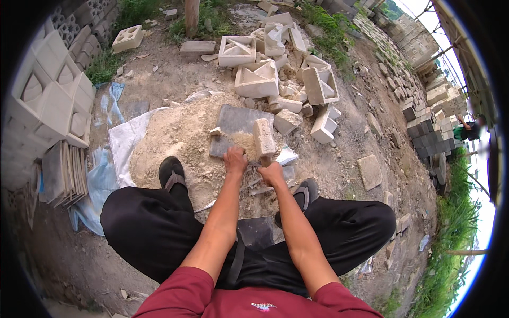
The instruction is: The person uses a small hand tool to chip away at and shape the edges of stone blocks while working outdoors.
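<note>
My right hand (272,174) is closed round the short handle of a mallet with a thick, dusty, block-shaped head (264,139). The mallet's head points away from me, over the right part of a dark flat slab (233,117). At the slab's near edge my left hand (235,160) is down low with its fingers curled; what they hold, if anything, is hidden. Pale crushed grit (243,140) lies on the slab just beyond the left hand. A small pale chip (215,131) rests at the slab's left side.
Crumbled pale rubble (164,143) covers a white sheet (123,146) to the left. Broken hollow blocks (257,79) are heaped beyond the slab. Stacked blocks (50,100) and thin boards (63,172) stand far left. A person (469,130) is at the far right.
</note>
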`<state>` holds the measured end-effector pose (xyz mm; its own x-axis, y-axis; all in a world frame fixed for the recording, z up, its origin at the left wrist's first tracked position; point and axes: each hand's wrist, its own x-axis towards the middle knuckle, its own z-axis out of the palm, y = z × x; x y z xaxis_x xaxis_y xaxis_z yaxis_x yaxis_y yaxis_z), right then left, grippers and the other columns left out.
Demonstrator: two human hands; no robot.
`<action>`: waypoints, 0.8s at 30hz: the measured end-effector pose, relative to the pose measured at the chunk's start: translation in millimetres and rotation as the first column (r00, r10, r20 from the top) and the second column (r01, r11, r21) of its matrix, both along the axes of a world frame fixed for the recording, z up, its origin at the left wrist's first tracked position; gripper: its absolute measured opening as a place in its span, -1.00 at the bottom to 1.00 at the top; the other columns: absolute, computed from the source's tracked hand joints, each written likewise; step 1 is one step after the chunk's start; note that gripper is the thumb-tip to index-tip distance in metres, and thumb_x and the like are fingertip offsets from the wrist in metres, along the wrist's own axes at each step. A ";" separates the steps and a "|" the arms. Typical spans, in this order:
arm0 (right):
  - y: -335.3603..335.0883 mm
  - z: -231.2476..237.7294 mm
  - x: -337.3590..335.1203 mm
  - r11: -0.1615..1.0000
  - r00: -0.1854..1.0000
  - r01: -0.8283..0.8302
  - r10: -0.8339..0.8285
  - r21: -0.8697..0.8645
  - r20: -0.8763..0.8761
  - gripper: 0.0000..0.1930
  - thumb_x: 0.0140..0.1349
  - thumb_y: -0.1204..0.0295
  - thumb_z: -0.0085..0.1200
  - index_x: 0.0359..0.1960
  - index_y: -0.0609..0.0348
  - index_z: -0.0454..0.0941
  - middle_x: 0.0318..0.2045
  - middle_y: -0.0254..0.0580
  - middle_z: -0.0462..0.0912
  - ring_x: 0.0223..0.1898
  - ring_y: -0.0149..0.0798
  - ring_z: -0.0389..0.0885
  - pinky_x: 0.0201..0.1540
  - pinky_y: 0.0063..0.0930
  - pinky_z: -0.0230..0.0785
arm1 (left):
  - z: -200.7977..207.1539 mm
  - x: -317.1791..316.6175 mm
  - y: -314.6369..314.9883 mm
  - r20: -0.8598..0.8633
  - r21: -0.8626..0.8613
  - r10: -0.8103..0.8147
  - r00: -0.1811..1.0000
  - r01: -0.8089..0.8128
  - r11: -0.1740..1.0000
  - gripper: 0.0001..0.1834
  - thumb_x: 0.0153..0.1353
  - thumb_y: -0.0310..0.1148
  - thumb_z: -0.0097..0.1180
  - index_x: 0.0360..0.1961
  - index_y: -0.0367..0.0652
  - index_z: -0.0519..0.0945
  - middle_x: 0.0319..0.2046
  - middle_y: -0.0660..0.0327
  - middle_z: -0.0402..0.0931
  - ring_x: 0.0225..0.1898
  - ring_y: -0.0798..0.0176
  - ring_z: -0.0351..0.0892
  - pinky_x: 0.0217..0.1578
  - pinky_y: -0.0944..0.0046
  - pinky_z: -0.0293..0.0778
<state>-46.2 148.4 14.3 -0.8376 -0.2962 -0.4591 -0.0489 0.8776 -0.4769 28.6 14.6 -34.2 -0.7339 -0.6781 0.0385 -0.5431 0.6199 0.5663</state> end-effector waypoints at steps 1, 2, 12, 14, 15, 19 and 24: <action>-6.3 9.2 -2.8 1.000 1.000 -0.003 0.003 -0.006 0.001 -0.52 -0.12 0.17 0.23 -0.34 0.45 0.58 -0.33 0.25 0.65 -0.20 0.12 0.66 -0.15 -0.20 0.49 | -3.3 0.6 -3.3 0.019 -0.003 0.001 1.000 -0.001 1.000 -0.79 0.02 -0.30 0.20 -0.27 -0.05 0.61 -0.19 0.21 0.52 0.00 0.11 0.41 -0.02 0.02 0.30; -16.0 24.9 -2.2 0.998 0.997 -0.019 0.024 -0.066 0.075 -0.54 -0.12 0.18 0.23 -0.39 0.45 0.58 -0.37 0.25 0.65 -0.24 0.12 0.66 -0.19 -0.20 0.50 | -8.5 4.9 -8.9 0.026 -0.008 0.010 1.000 -0.010 1.000 -0.79 0.02 -0.30 0.20 -0.27 -0.05 0.61 -0.19 0.21 0.52 0.00 0.11 0.41 -0.02 0.02 0.30; -5.9 -0.2 16.7 0.987 0.992 0.026 -0.046 -0.160 -0.121 -0.49 -0.15 0.17 0.26 -0.24 0.37 0.59 -0.30 0.23 0.65 -0.15 0.10 0.64 -0.10 -0.18 0.47 | -4.8 -4.2 3.7 -0.101 0.018 -0.008 0.995 0.010 1.000 -0.88 0.05 -0.31 0.17 -0.36 -0.02 0.65 -0.28 0.21 0.57 -0.12 0.04 0.46 -0.08 0.01 0.29; -5.4 6.9 10.0 0.990 0.997 -0.079 0.076 -0.115 -0.027 -0.47 -0.17 0.15 0.27 -0.27 0.40 0.60 -0.33 0.26 0.65 -0.20 0.10 0.65 -0.13 -0.19 0.48 | -7.2 -2.1 -2.7 -0.073 0.017 -0.006 0.997 0.007 1.000 -0.88 0.05 -0.31 0.16 -0.37 -0.01 0.65 -0.28 0.21 0.57 -0.12 0.04 0.47 -0.09 0.01 0.29; -19.8 20.2 9.4 0.988 0.996 -0.090 0.089 -0.124 -0.018 -0.47 -0.17 0.15 0.27 -0.27 0.40 0.60 -0.33 0.26 0.65 -0.20 0.10 0.65 -0.13 -0.19 0.48 | -11.7 3.4 -9.8 -0.074 0.008 0.018 0.997 -0.017 1.000 -0.88 0.05 -0.30 0.17 -0.37 0.00 0.65 -0.30 0.21 0.58 -0.12 0.04 0.47 -0.09 0.01 0.29; -34.6 28.6 14.1 0.986 0.999 -0.042 0.038 -0.161 -0.030 -0.49 -0.17 0.13 0.24 -0.37 0.44 0.61 -0.42 0.25 0.65 -0.31 0.11 0.67 -0.24 -0.20 0.50 | -19.9 10.4 -13.5 -0.115 0.009 0.030 0.993 -0.029 1.000 -0.87 0.04 -0.27 0.18 -0.37 -0.01 0.65 -0.32 0.19 0.59 -0.12 0.03 0.46 -0.09 0.01 0.29; -15.0 -11.6 20.2 0.999 0.986 0.027 -0.034 -0.047 -0.160 -0.48 -0.17 0.11 0.26 -0.41 0.47 0.60 -0.43 0.23 0.65 -0.32 0.09 0.68 -0.23 -0.21 0.51 | 0.6 0.0 -2.8 -0.087 0.039 -0.001 0.996 0.004 0.999 -0.79 0.04 -0.26 0.20 -0.28 -0.05 0.63 -0.21 0.17 0.56 -0.07 0.04 0.44 -0.05 0.01 0.29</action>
<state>-25.9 133.4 2.7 -0.9086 -0.2862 -0.3043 -0.1016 0.8580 -0.5036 28.6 11.8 -33.6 -0.7305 -0.6787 0.0760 -0.4892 0.5976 0.6353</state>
